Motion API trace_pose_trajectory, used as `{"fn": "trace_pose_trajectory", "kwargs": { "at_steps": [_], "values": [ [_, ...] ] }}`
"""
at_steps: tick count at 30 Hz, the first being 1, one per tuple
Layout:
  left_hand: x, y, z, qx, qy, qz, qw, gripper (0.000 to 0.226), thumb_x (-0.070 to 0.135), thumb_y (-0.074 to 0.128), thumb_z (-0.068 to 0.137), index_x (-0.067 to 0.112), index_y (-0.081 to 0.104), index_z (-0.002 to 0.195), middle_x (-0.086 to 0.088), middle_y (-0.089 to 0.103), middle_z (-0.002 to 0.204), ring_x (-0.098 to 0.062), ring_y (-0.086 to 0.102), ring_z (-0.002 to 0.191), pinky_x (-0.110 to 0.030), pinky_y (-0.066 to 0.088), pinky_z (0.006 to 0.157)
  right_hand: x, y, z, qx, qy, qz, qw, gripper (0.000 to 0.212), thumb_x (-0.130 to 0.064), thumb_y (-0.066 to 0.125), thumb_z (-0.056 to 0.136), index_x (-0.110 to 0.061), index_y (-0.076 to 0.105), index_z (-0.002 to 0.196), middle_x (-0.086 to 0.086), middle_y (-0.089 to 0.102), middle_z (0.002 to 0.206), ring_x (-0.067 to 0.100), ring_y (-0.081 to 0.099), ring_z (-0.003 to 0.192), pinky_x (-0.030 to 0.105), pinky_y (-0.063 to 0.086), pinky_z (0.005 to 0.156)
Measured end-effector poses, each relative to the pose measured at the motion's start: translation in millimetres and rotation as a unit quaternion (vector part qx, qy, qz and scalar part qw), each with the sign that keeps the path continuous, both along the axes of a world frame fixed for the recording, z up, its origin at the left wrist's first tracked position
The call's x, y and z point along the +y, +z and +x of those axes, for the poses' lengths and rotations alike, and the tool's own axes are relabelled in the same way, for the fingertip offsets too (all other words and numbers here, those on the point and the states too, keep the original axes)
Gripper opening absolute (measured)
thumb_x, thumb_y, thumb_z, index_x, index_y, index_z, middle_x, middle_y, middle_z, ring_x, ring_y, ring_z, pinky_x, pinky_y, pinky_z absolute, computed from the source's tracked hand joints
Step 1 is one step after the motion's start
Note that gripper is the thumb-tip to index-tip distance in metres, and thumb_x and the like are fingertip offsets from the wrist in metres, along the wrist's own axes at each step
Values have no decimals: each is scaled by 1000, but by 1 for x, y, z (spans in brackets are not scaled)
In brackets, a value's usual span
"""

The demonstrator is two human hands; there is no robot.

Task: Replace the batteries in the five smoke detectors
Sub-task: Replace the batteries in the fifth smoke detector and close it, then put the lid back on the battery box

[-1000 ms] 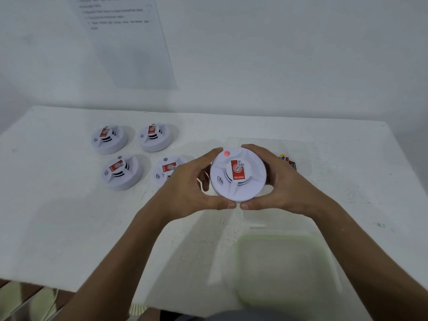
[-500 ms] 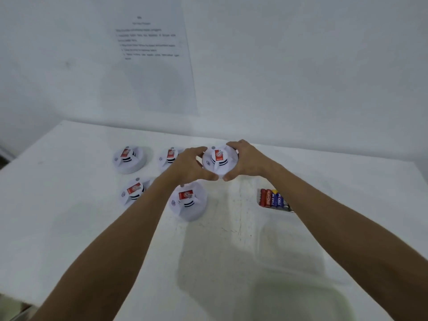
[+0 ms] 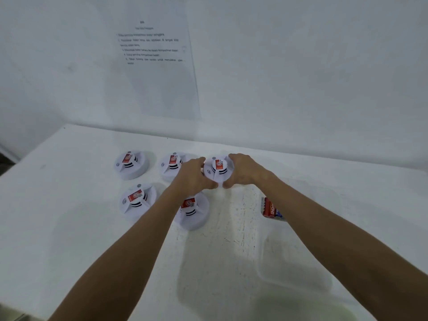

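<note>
Both hands grip one white smoke detector (image 3: 218,170) with a red label, at the far middle of the white table (image 3: 69,228). My left hand (image 3: 194,177) curls round its left side and my right hand (image 3: 243,169) round its right side. Whether it touches the table I cannot tell. Several more detectors lie to the left: two in the far row (image 3: 130,163) (image 3: 172,165) and two nearer (image 3: 137,200) (image 3: 192,210), the last partly hidden by my left forearm. Red and blue batteries (image 3: 271,208) lie in a clear container (image 3: 298,256) under my right forearm.
A printed instruction sheet (image 3: 157,66) hangs on the white wall behind the table. A blurred clear lid or box (image 3: 266,306) lies at the table's near edge. The table's left corner (image 3: 62,128) is in view.
My hands carried the detector from close in front of me out to the far row beside the other detectors. Its red light, lit a second ago, no longer shows.
</note>
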State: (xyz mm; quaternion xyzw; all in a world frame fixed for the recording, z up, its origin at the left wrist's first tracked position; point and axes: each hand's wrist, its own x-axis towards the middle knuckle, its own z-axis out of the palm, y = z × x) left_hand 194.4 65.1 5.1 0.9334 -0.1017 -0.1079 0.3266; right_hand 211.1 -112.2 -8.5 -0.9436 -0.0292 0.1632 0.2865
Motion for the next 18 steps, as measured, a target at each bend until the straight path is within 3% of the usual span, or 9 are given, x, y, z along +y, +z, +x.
{"fn": "trace_pose_trajectory", "kwargs": {
  "at_steps": [5, 8, 9, 11, 13, 14, 18],
  "values": [
    [-7, 7, -15, -20, 21, 9, 1000, 33, 16, 76, 70, 25, 48, 83, 7, 57, 82, -22, 61, 86, -39, 54, 78, 2, 10, -15, -7, -22, -23, 999, 62, -27, 87, 65, -7, 54, 113, 2, 52, 99, 21, 53, 93, 28, 42, 70],
    [-15, 25, -32, -38, 8, 22, 999, 49, 9, 71, 78, 34, 29, 71, 14, 37, 70, -19, 46, 83, -24, 39, 65, -4, 18, -25, -28, -28, -23, 999, 61, -32, 86, 60, -7, 55, 106, 5, 55, 102, 27, 57, 100, 30, 46, 74],
    [-19, 33, -41, -52, 3, 22, 998, 41, 9, 68, 81, 31, 35, 74, 9, 41, 73, -18, 45, 84, -23, 36, 64, -6, 27, -37, -42, -30, -11, 999, 65, -30, 85, 64, -5, 55, 116, 9, 57, 115, 28, 55, 111, 33, 47, 83],
    [-22, 48, -62, -68, 3, -13, 998, 19, 13, 66, 86, 20, 52, 96, -1, 52, 95, -18, 48, 93, -26, 42, 78, -11, 53, -70, -71, -36, 31, 996, 76, -24, 83, 74, 0, 46, 137, 15, 49, 141, 30, 45, 131, 36, 40, 103],
    [-23, 57, -89, -80, 11, -66, 995, 45, 23, 68, 86, 17, 53, 128, 2, 55, 124, -15, 52, 112, -30, 45, 97, -21, 72, -111, -96, -53, 75, 991, 73, -18, 79, 81, 0, 42, 142, 13, 46, 147, 27, 42, 136, 26, 33, 105],
    [-23, 58, -104, -89, 8, -84, 992, 54, 27, 69, 85, 18, 50, 135, 5, 53, 134, -13, 52, 120, -30, 44, 102, -27, 78, -132, -114, -57, 97, 987, 71, -17, 78, 82, -3, 44, 142, 10, 48, 146, 24, 44, 134, 22, 34, 102],
    [-27, 50, -175, -89, -23, -149, 985, 59, 41, 72, 81, 34, 50, 135, 19, 51, 136, -1, 54, 115, -21, 46, 97, -48, 77, -227, -171, -93, 157, 968, 78, -32, 82, 77, -26, 45, 145, -14, 49, 144, 1, 49, 125, 25, 42, 107]
  ]
}}
